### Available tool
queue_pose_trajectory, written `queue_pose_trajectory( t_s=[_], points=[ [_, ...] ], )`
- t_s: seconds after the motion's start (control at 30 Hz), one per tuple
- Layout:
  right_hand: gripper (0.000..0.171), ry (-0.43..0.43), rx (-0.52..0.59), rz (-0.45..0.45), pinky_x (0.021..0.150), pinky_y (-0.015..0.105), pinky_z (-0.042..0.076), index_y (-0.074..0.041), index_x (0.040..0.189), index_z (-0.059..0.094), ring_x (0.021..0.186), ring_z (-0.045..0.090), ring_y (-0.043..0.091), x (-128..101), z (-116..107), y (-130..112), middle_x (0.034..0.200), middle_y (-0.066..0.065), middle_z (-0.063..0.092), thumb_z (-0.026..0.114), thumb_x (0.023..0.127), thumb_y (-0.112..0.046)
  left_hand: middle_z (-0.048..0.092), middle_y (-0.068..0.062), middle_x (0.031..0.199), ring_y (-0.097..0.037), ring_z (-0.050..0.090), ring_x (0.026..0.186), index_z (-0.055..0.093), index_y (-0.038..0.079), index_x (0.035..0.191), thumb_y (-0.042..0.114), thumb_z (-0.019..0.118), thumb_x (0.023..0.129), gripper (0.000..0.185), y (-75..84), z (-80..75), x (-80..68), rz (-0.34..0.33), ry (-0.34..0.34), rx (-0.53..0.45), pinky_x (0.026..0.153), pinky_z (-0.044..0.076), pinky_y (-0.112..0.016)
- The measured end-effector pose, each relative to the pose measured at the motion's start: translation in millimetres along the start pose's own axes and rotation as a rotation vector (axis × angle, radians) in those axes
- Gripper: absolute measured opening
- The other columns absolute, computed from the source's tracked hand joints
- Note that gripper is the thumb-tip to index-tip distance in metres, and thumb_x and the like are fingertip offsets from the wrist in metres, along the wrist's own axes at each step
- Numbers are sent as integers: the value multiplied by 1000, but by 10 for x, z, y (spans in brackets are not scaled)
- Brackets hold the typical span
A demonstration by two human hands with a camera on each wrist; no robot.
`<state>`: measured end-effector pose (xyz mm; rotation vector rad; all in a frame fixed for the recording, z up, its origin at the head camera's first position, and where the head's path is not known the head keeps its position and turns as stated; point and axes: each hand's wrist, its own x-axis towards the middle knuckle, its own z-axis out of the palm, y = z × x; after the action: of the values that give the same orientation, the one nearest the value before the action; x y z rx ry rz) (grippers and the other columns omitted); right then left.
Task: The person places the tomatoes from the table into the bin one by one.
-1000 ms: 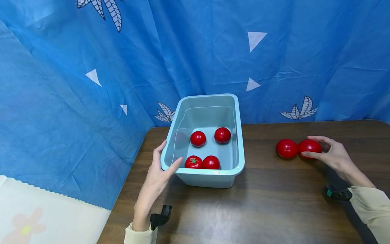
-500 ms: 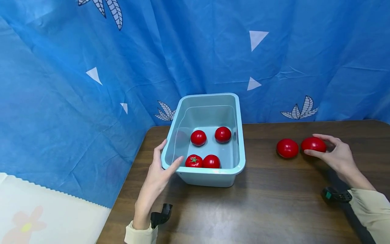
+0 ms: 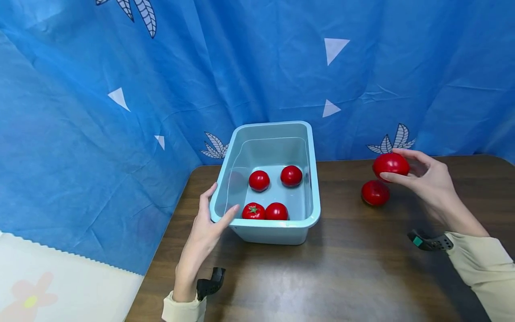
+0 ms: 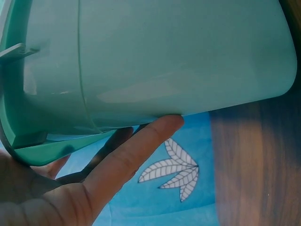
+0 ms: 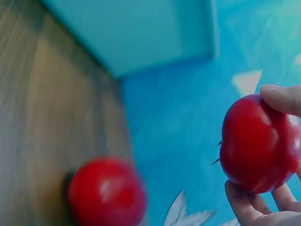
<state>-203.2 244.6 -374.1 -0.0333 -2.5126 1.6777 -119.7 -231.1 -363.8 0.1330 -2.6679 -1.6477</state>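
Note:
My right hand [image 3: 436, 183] holds a red tomato [image 3: 389, 164] above the table, thumb on one side and fingers on the other. In the right wrist view, small green sepal tips poke out from the held tomato [image 5: 256, 146]. Below it, another tomato [image 3: 375, 193] rests on the table. At the near left corner of a light blue plastic bin [image 3: 273, 224], my left hand [image 3: 203, 235] grips the rim, thumb over the top. The left wrist view shows its fingers [image 4: 136, 150] against the bin's outer wall. Several tomatoes [image 3: 291, 175] lie on the bin's floor.
The dark wood table [image 3: 346, 268] ends at a blue curtain [image 3: 261, 67] that hangs behind it. A white cloth [image 3: 60, 286] lies beyond the table's left edge. Each wrist wears a black camera strap [image 3: 430, 241].
My right hand has lifted its tomato off the table and moved it left, over the other loose tomato. The left hand keeps its place on the bin.

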Motion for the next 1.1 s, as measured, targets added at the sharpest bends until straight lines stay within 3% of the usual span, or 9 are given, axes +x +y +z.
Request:
queue_pose_trajectory(
  t_s=[0.27, 0.47, 0.67, 0.9, 1.1],
  points=[
    [68, -73, 142, -126, 76, 18, 59, -21, 151, 54, 112, 60, 10, -49, 340, -643, 147, -2, 47, 81, 91, -5, 37, -13, 160, -41, 43, 141, 19, 24, 164, 41, 75, 94, 91, -10, -6, 5, 2, 3, 2, 103, 52, -60],
    [68, -141, 198, -206, 83, 18, 59, -19, 150, 56, 129, 51, 23, -102, 684, -1111, 155, 3, 44, 84, 89, -7, 38, -13, 160, -42, 44, 141, 19, 23, 164, 39, 75, 95, 90, -20, 3, 7, 10, 4, 0, 103, 52, -60],
    [64, -263, 309, -291, 92, 22, 57, -11, 147, 58, 130, 55, 28, -112, 1030, -1477, 149, 5, 50, 83, 88, -3, 37, -13, 161, -42, 44, 141, 19, 23, 164, 39, 75, 95, 90, -21, -4, 4, 16, 5, -10, 104, 51, -60],
    [68, -327, 303, -333, 96, 35, 59, -11, 146, 59, 127, 59, 28, 4, 1362, -1715, 147, 5, 55, 85, 83, -2, 37, -12, 161, -41, 43, 142, 19, 26, 164, 41, 75, 95, 90, -19, -16, -3, -1, 4, -23, 104, 51, -60],
    [71, -358, 275, -328, 98, 46, 59, -10, 146, 58, 127, 58, 26, 84, 1550, -1774, 147, 6, 54, 87, 81, -3, 37, -12, 161, -41, 43, 142, 20, 26, 164, 39, 76, 94, 90, -16, -2, 8, -3, 4, -25, 104, 51, -60]
  ],
)
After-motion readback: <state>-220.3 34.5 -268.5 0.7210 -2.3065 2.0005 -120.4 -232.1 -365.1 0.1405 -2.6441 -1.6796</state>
